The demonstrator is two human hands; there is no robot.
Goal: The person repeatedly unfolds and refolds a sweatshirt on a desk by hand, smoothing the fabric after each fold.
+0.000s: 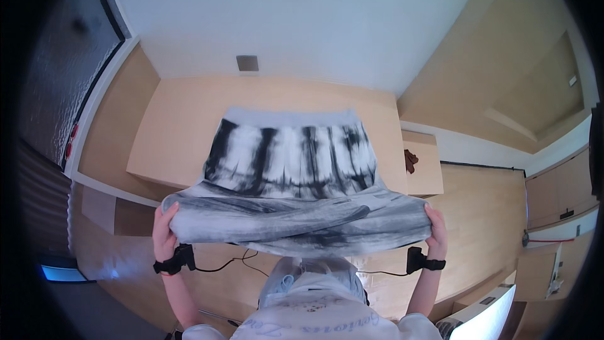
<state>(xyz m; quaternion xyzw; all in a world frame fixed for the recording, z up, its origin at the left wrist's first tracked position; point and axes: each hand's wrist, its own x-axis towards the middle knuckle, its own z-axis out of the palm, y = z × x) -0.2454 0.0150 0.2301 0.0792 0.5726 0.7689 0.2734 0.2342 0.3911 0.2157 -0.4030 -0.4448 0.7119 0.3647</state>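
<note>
A black, white and grey tie-dyed garment [302, 165] is stretched wide in front of me, over the near edge of a pale wooden desktop [184, 104]. Its grey band lies at the far side, and the near part is folded over. My left hand [165, 231] grips the fold at its left end, thumb on top. At the right end, my right hand [436, 226] holds the other side of the fold. Both wrists wear black straps with a small device and a cable. Whether the garment is a top or a bottom I cannot tell.
A small brown item [410, 161] lies on a lower wooden surface [427, 179] to the right. Left are a window [71, 56] and a dark curtain [45, 198]. A lit screen [63, 273] is at lower left. Thin black cables [231, 260] hang below the garment.
</note>
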